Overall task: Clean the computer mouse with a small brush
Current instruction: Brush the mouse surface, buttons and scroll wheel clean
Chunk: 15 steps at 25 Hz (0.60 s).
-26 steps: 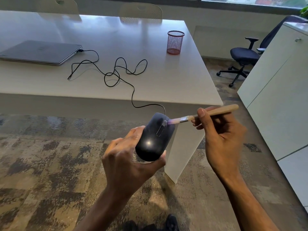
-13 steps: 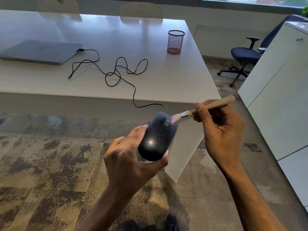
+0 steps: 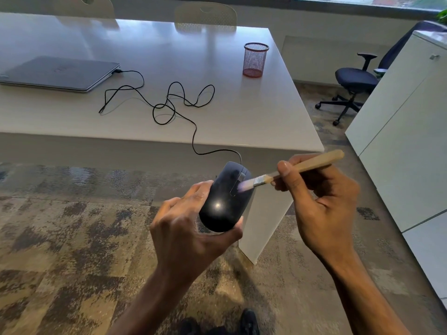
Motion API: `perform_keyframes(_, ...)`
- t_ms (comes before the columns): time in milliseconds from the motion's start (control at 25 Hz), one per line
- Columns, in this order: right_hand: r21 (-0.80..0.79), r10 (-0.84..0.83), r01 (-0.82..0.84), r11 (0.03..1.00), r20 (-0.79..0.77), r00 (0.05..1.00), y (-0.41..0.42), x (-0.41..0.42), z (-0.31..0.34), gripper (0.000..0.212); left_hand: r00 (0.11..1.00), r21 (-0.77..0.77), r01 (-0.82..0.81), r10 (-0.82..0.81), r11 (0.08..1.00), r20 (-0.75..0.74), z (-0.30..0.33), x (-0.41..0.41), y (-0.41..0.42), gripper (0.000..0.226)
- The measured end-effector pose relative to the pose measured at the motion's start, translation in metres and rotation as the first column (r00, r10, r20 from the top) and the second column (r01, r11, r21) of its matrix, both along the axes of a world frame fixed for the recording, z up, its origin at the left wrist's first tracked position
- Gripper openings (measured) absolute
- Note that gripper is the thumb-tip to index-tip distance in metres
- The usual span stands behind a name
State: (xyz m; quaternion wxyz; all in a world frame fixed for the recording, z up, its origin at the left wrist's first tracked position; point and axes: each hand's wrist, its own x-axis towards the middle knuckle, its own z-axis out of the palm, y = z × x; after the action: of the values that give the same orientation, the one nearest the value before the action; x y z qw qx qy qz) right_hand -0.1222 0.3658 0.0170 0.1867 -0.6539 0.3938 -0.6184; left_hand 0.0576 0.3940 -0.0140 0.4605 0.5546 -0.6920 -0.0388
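Both hands are raised in front of the white surface [image 3: 242, 117], above the patterned carpet [image 3: 60, 238]. On the left, the left hand [image 3: 191, 235] wraps around a black mouse [image 3: 223, 199], thumb under its near end and fingers along its left side, holding it in the air with its top facing up. Its cable [image 3: 193, 131] runs up over the surface edge, through loose loops, to a closed laptop [image 3: 58, 73] at the far left. To the right, the right hand [image 3: 321, 204] pinches a small wooden brush [image 3: 302, 168], whose pale bristles touch the mouse just beside the scroll wheel. Farther back on the surface stands a red mesh cup [image 3: 255, 60]. An office chair [image 3: 355, 81] and a white cabinet [image 3: 411, 141] stand at the right.
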Motion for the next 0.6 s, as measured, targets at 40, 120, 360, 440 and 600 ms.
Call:
perform_keyframes(40, 0.003, -0.026, 0.026, 1.0, -0.002, 1.0, -0.004, -0.001, 0.001, 0.005, 1.0, -0.007, 0.005, -0.005, 1.0, 0.001, 0.0, -0.001, 0.001, 0.066)
perform_keyframes(120, 0.026, -0.078, 0.078, 0.997, -0.005, 0.997, -0.012, -0.003, 0.0, 0.003, 1.0, -0.014, 0.015, -0.015, 1.0, -0.001, 0.0, -0.002, 0.002, 0.065)
perform_keyframes(360, 0.025, -0.13, 0.13, 0.991, 0.002, 0.991, -0.02, -0.003, -0.003, 0.004, 1.0, 0.029, -0.014, 0.014, 0.999, -0.007, 0.001, -0.002, 0.003, 0.066)
perform_keyframes(440, 0.014, -0.064, 0.064, 0.998, 0.012, 0.998, -0.015, -0.001, -0.002, 0.003, 1.0, 0.031, -0.02, 0.02, 0.999, -0.006, 0.001, -0.001, 0.003, 0.066)
perform_keyframes(600, 0.005, -0.077, 0.077, 0.997, -0.008, 0.997, -0.012, 0.001, -0.002, 0.004, 1.0, 0.021, -0.021, 0.021, 1.0, -0.004, 0.0, 0.0, 0.002, 0.066)
